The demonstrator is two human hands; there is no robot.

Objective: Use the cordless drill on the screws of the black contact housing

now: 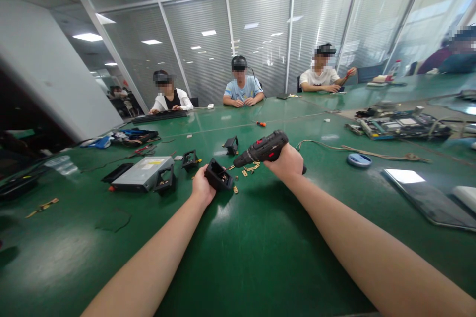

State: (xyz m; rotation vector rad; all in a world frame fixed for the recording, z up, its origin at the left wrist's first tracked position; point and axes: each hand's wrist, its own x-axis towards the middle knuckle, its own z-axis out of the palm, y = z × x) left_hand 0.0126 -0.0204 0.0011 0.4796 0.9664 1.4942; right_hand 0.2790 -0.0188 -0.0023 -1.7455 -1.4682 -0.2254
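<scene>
My right hand [288,162] grips a black cordless drill [262,148] with red marks, its nose pointing left. The thin bit reaches toward a black plastic housing [218,176]; whether it touches a screw inside cannot be made out. My left hand [203,186] is closed on the side of that housing and tilts it so its hollow faces the drill. Small brass pieces [244,173] lie scattered under and beside the drill. Similar black housings stand nearby: one behind [232,145], one to the left [189,159] and one further left [165,180].
A silver disc drive [143,174] lies at left. On the right are a blue round lid [359,160], a grey tablet-like slab [427,195], a cable [372,151] and a circuit board [407,125]. Several people sit across the green table [253,257].
</scene>
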